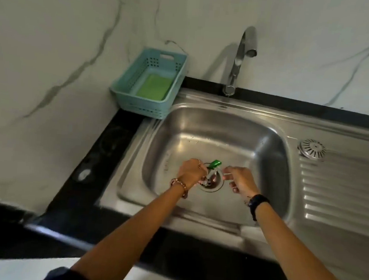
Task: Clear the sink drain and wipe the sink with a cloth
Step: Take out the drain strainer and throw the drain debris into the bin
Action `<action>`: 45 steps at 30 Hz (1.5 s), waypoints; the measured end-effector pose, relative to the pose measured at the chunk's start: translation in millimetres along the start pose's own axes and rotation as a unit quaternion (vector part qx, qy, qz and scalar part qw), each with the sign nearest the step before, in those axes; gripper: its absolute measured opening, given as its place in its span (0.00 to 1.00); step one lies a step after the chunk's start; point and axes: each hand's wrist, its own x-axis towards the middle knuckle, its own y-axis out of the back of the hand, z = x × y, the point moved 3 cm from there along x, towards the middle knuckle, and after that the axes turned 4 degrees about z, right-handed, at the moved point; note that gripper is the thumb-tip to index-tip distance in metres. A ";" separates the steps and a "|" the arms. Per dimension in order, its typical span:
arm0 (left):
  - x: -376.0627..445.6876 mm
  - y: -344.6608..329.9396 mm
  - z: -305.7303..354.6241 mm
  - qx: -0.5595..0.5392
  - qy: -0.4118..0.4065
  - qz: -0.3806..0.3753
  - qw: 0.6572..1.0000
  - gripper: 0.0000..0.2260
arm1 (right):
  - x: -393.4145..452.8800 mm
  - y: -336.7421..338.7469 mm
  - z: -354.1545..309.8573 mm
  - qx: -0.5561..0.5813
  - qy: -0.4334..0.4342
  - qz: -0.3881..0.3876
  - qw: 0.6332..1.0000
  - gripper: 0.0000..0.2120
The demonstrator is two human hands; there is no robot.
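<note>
Both hands reach down into the steel sink [267, 147], over the open drain [214, 186]. My left hand [190, 171] is at the drain's left rim and pinches a green scrap [215, 164] that sticks out above the hole. More wet scraps [209, 180] lie inside the drain. My right hand [241, 180] hovers at the drain's right rim with curled fingers; whether it holds anything is unclear. A green cloth [153, 87] lies in the teal basket [125, 96] at the sink's back left corner.
The round metal strainer lid [311, 148] sits on the ribbed drainboard [341, 193] to the right. A chrome tap [239, 59], with no water running, stands behind the basin. Black counter [102, 150] borders the sink on the left, against a marble wall.
</note>
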 end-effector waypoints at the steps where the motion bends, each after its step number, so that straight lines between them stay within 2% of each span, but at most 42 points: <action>1: 23.9 -10.0 0.1 0.032 0.001 0.009 0.999 0.05 | 21.4 -0.9 7.2 -0.012 -0.019 0.005 1.000 0.08; 4: 81.5 -35.6 -2.5 0.128 0.008 0.034 0.991 0.08 | 72.8 -8.4 31.7 -0.050 -0.066 0.020 0.996 0.13; 7: 134.9 -54.9 -6.3 0.176 -0.006 0.040 0.984 0.08 | 117.6 -20.3 53.0 -0.088 -0.071 0.031 0.993 0.15; 12: 180.9 -80.5 -21.9 0.295 -0.078 -0.033 0.952 0.15 | 151.9 -43.4 63.1 -0.235 -0.009 0.061 0.970 0.18; 14: 182.2 -87.4 -29.7 0.317 -0.097 -0.029 0.943 0.11 | 156.0 -52.7 63.5 -0.289 0.026 0.065 0.955 0.17; 17: 180.7 -86.6 -35.1 0.295 -0.100 -0.003 0.950 0.06 | 161.6 -60.3 63.9 -0.333 0.051 0.057 0.940 0.14; 20: 175.7 -75.8 -33.9 0.247 -0.062 0.008 0.967 0.06 | 159.1 -53.7 61.1 -0.294 0.057 0.064 0.952 0.12; 24: 149.6 -51.2 -25.4 0.136 0.000 0.057 0.989 0.06 | 140.1 -35.7 51.9 -0.119 0.032 0.099 0.987 0.13; 28: 94.0 -9.9 -15.5 0.006 0.027 0.109 0.994 0.05 | 91.7 -30.1 32.8 0.048 -0.006 0.106 0.993 0.10; 30: 73.2 -1.5 -5.2 -0.059 0.032 0.114 0.991 0.02 | 77.7 -22.8 24.1 0.107 -0.038 0.104 0.988 0.13; 33: 7.8 26.9 -5.6 -0.150 0.033 0.133 0.979 0.08 | 20.8 -28.9 3.6 0.186 -0.065 0.062 0.978 0.13; 35: -42.5 46.3 -10.8 -0.195 0.020 0.141 0.970 0.07 | -24.8 -40.0 -7.3 0.226 -0.061 0.023 0.972 0.11; 39: -160.3 90.1 -48.0 -0.265 0.001 0.183 0.947 0.06 | -130.3 -82.1 -6.6 0.258 -0.034 -0.084 0.962 0.11; 42: -252.6 113.2 -99.1 -0.323 0.019 0.245 0.914 0.02 | -211.7 -127.4 17.9 0.210 -0.009 -0.173 0.962 0.12; 45: -332.1 120.8 -160.1 -0.352 0.065 0.323 0.876 0.04 | -279.5 -169.8 60.1 0.127 0.020 -0.257 0.958 0.14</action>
